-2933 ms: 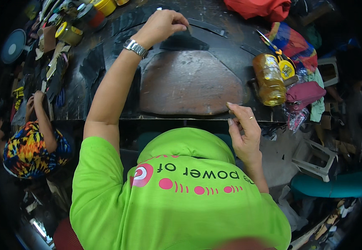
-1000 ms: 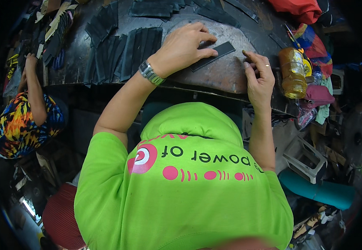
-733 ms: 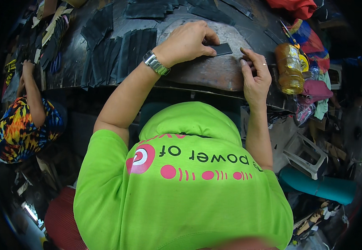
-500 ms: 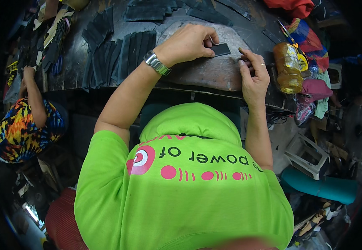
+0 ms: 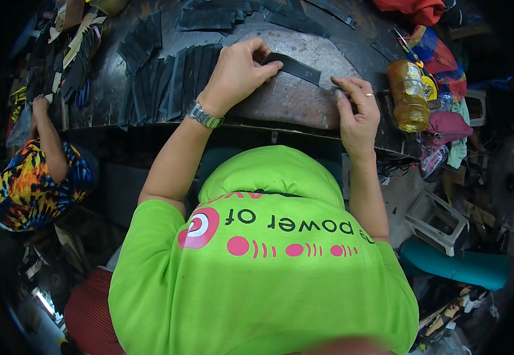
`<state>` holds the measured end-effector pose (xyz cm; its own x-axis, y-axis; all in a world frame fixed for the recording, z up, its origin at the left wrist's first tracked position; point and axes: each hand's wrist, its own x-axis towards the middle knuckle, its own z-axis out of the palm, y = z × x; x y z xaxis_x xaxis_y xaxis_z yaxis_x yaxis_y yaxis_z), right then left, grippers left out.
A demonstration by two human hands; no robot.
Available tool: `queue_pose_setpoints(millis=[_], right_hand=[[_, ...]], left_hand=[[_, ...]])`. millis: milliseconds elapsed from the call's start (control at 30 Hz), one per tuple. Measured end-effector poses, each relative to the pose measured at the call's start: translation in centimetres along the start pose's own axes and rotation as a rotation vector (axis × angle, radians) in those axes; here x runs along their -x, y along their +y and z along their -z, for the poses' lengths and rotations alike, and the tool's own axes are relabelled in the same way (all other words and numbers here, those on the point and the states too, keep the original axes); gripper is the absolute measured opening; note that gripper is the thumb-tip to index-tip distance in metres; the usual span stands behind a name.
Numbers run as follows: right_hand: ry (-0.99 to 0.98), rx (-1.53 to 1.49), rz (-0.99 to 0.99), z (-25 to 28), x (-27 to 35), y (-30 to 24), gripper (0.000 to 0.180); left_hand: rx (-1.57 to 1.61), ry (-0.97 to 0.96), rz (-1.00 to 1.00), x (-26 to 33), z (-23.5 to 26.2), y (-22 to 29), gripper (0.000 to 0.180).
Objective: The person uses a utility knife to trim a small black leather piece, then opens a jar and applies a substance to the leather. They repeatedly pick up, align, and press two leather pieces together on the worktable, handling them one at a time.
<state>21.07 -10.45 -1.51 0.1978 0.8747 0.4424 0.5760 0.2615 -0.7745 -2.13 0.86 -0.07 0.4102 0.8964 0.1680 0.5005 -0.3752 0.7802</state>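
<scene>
My left hand [image 5: 238, 72], with a metal watch on the wrist, presses a black rubber strip [image 5: 297, 67] flat on a worn brown work slab [image 5: 280, 103]. My right hand [image 5: 357, 109], wearing a ring, rests on the slab just right of the strip. Its fingers are pinched on a thin tool whose tip [image 5: 334, 80] points at the strip's right end. My green shirt fills the lower part of the view.
Rows of cut black strips [image 5: 168, 83] lie left of the slab, with more pieces [image 5: 209, 18] at the back. An amber bottle [image 5: 408, 94] and coloured cloths [image 5: 440, 53] sit at the right. Another person in a patterned top [image 5: 32, 183] works at the left.
My left hand came back from the far side of the table to the slab with the black strip. My right hand moved from the table edge up to the strip.
</scene>
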Motion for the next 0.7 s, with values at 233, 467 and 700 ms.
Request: queue_pose_setpoints(millis=[233, 467, 700], right_hand=[[-0.075, 0.265, 0.128, -0.6, -1.0, -0.5, 0.027], [-0.148, 0.405, 0.156, -0.7, -1.1, -1.0, 0.03], [-0.157, 0.459, 0.167, -0.8, -0.9, -1.1, 0.03]], left_hand=[[-0.114, 0.048, -0.031, 0.4, -0.2, 0.2, 0.028], [-0.131, 0.041, -0.042, 0.5, -0.3, 0.2, 0.027], [-0.143, 0.047, -0.053, 0.5, -0.5, 0.0, 0.027]])
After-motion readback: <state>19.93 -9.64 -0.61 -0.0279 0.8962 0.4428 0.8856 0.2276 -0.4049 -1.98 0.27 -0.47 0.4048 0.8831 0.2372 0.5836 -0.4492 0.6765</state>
